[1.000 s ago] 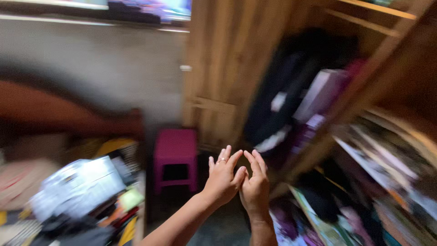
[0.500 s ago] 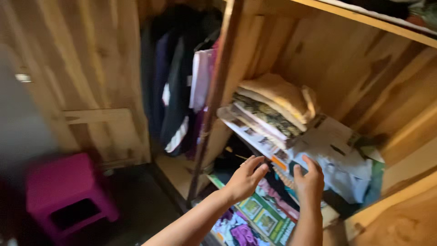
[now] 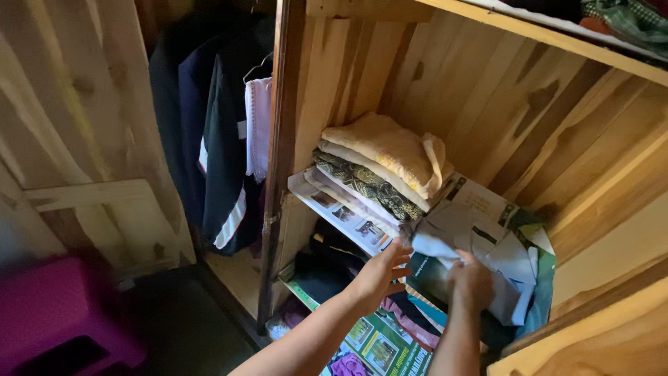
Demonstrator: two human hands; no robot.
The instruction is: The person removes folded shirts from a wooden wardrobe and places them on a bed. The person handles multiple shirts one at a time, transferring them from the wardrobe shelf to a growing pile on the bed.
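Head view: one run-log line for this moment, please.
left hand open, at newspaper shelf liner edge | right hand on crumpled paper | folded clothes stacked on shelf | wooden wardrobe open

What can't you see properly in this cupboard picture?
Head view only:
- Right hand: its fingers are buried in the crumpled paper, so the grip is unclear.
- Left hand: whether it touches the shelf edge is unclear.
- Dark clothes on the lower shelf: in shadow, partly behind the arms.
- Pink stool: blurred, cut off by the bottom left corner.
- Top shelf: its things are cut off by the upper edge.
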